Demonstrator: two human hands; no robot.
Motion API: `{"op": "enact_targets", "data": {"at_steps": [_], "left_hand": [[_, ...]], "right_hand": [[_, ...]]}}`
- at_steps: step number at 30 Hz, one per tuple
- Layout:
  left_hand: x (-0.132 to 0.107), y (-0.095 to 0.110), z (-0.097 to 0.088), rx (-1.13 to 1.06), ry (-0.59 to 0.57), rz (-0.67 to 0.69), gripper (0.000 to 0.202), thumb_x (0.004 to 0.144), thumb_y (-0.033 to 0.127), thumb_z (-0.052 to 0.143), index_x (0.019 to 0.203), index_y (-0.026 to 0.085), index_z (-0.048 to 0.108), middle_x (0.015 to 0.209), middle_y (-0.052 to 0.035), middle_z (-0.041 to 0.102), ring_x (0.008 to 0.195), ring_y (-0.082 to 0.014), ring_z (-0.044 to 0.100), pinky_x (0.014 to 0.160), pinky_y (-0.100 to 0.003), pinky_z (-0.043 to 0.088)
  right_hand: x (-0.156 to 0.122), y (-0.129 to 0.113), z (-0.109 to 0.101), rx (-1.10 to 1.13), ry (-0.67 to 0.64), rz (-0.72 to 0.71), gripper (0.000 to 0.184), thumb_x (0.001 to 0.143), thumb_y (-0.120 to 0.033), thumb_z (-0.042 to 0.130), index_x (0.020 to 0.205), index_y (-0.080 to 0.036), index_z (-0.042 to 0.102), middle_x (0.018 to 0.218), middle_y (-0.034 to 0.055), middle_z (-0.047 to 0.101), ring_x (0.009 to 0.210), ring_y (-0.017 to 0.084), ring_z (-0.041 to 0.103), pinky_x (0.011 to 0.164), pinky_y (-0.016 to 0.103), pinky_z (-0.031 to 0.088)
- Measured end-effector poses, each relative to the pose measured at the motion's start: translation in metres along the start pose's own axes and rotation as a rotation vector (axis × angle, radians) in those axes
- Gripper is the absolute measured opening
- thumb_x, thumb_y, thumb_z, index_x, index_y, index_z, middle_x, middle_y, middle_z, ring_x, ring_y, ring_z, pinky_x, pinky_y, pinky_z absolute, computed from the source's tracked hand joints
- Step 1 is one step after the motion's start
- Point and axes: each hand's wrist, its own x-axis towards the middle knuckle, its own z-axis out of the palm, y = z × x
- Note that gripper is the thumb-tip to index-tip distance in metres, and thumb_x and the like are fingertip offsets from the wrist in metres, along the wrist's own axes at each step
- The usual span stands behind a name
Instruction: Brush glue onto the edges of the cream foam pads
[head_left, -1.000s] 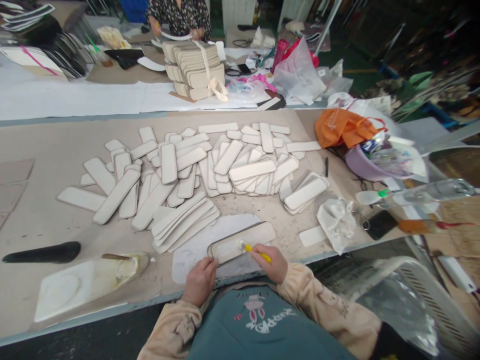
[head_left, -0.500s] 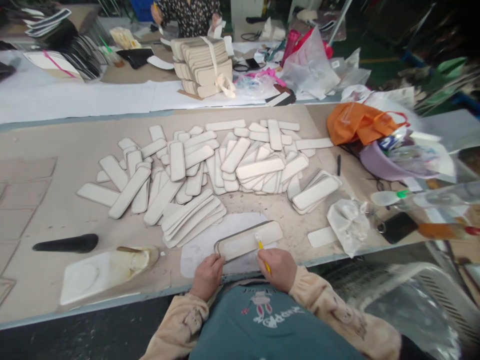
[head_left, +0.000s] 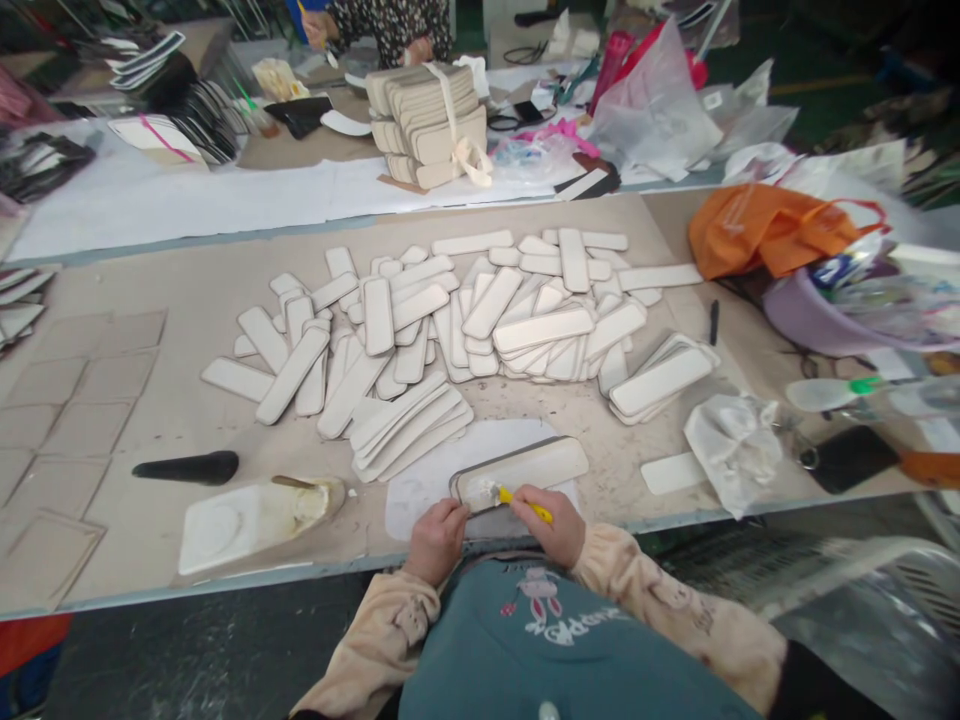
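A long pale strip with rounded ends (head_left: 536,466) lies on a white paper sheet (head_left: 412,500) at the table's near edge, a dark edge showing along its far side. My left hand (head_left: 438,538) pinches the strip's left end. In my right hand (head_left: 553,522) is a small brush with a yellow handle (head_left: 534,507). Its white tip touches the strip's face near the left end, where a wet-looking whitish patch shows. To the left lies a cut-open white plastic bottle (head_left: 240,525) with a brown stick in its mouth. Just beyond it is a black tapered object (head_left: 187,467).
Many similar strips (head_left: 379,315) spread in a heap across the table, with a fanned stack (head_left: 412,425) close by. On the right are a white cloth bundle (head_left: 731,450), a black phone-like object (head_left: 853,460) and a purple basin (head_left: 817,320). A co-worker's hands (head_left: 321,28) show across the table.
The brush has moved left along the strip, from its right part to near its left end, its handle now lying flatter. My left hand keeps its hold. The whole view has shifted.
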Motion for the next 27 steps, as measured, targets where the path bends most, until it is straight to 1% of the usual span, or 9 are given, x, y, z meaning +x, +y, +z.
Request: {"op": "enact_targets", "data": {"at_steps": [2,4,9,13,15,19,23,25,27], "left_hand": [[0.000,0.000,0.000,0.012,-0.003,-0.006,0.018,0.086,0.018,0.048,0.091,0.020,0.065,0.084,-0.0048,0.064,0.074,-0.0137,0.060,0.067,-0.024,0.051],[0.000,-0.001,0.001,0.011,-0.008,-0.002,0.018,0.085,0.018,0.048,0.091,0.020,0.065,0.084,-0.0049,0.064,0.074,-0.0134,0.060,0.068,-0.023,0.051],[0.000,-0.001,0.001,-0.007,-0.003,0.022,0.019,0.085,0.016,0.047,0.093,0.020,0.064,0.087,-0.0050,0.063,0.077,-0.0130,0.060,0.070,-0.023,0.051],[0.000,0.000,0.002,0.009,0.006,0.015,0.018,0.086,0.018,0.047,0.094,0.020,0.064,0.086,-0.0046,0.063,0.076,-0.0133,0.060,0.069,-0.023,0.051],[0.000,0.000,0.001,0.019,0.000,0.008,0.018,0.086,0.019,0.047,0.093,0.020,0.064,0.086,-0.0045,0.063,0.075,-0.0133,0.060,0.068,-0.024,0.051],[0.000,0.002,0.000,0.038,-0.005,-0.011,0.017,0.086,0.021,0.048,0.091,0.020,0.065,0.084,-0.0042,0.064,0.073,-0.0133,0.060,0.067,-0.024,0.051],[0.001,0.004,-0.001,0.065,-0.013,-0.016,0.017,0.087,0.022,0.048,0.089,0.020,0.065,0.084,-0.0043,0.063,0.072,-0.0131,0.060,0.066,-0.023,0.050],[0.002,0.005,-0.002,0.078,-0.020,-0.014,0.018,0.087,0.021,0.047,0.088,0.020,0.065,0.083,-0.0042,0.063,0.071,-0.0129,0.060,0.066,-0.023,0.050],[0.002,0.005,-0.002,0.080,-0.023,-0.010,0.019,0.088,0.021,0.046,0.088,0.019,0.064,0.082,-0.0040,0.062,0.071,-0.0125,0.059,0.066,-0.022,0.049]], "right_hand": [[-0.005,0.002,-0.008,0.019,0.067,0.032,0.027,0.091,-0.035,0.041,0.075,-0.019,0.055,0.061,-0.0024,0.052,0.058,0.011,0.049,0.059,0.022,0.038],[-0.007,-0.001,-0.011,0.087,0.063,0.044,0.027,0.091,-0.035,0.040,0.075,-0.019,0.054,0.058,-0.0032,0.050,0.056,0.010,0.049,0.058,0.021,0.038],[0.002,-0.012,0.007,0.154,-0.073,-0.024,0.026,0.091,-0.035,0.040,0.077,-0.020,0.056,0.058,-0.0044,0.053,0.057,0.010,0.050,0.058,0.020,0.039],[0.001,-0.001,0.009,0.061,-0.032,-0.035,0.027,0.090,-0.035,0.041,0.077,-0.020,0.058,0.060,-0.0038,0.053,0.058,0.010,0.050,0.058,0.021,0.038],[-0.007,0.011,-0.003,0.043,0.028,-0.005,0.027,0.091,-0.036,0.040,0.076,-0.020,0.057,0.060,-0.0033,0.052,0.058,0.010,0.050,0.059,0.021,0.039],[-0.027,0.035,-0.044,0.007,0.163,0.077,0.027,0.090,-0.036,0.040,0.076,-0.020,0.057,0.060,-0.0028,0.052,0.057,0.011,0.050,0.058,0.022,0.039],[-0.041,0.048,-0.079,-0.114,0.265,0.094,0.024,0.090,-0.035,0.041,0.078,-0.021,0.056,0.063,-0.0015,0.055,0.060,0.012,0.052,0.059,0.023,0.039],[-0.045,0.047,-0.085,-0.179,0.279,0.064,0.022,0.089,-0.034,0.042,0.079,-0.021,0.056,0.066,-0.0007,0.056,0.062,0.013,0.053,0.061,0.023,0.039],[-0.046,0.041,-0.081,-0.195,0.278,0.025,0.022,0.089,-0.034,0.043,0.079,-0.020,0.057,0.068,0.0004,0.057,0.063,0.013,0.054,0.063,0.024,0.040]]}}
